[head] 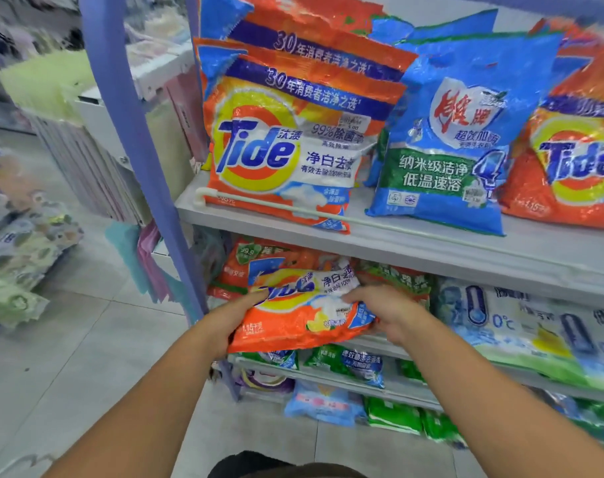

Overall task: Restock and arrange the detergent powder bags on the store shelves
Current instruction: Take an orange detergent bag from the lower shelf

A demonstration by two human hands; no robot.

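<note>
Orange Tide detergent bag (304, 312): held in front of the second shelf from the top, at its left end, lying nearly flat with the printed face up and the yellow-and-blue logo partly crumpled. Left hand (231, 317): grips the bag's left edge, fingers laid on top near the logo, thumb side hidden beneath. Right hand (383, 312): grips the bag's right edge, fingers curled over the white panel of the print. Both forearms reach in from the bottom of the view. Behind the held bag, on the same shelf: more orange bags (259, 263) and green-printed bags (397, 276), partly covered. To the right on that shelf: pale blue-and-white bags (521, 319) marked 0°C, lying on a slant. Upper shelf (431, 243), grey, with a thin white rail (293, 210) along its front: stack of upright orange Tide bags (286, 139) at the left end, lowest corner overhanging the rail; blue-and-green bag (455, 150) just beside it, leaning back; another orange Tide bag (576, 160) at the right, cut by the frame edge. Lower shelves: small green bags (348, 363) and a light blue bag (323, 403). Purple upright post (138, 132) at the unit's left corner. Grey tiled floor (69, 357). Blurred goods at far left, not identifiable.
</note>
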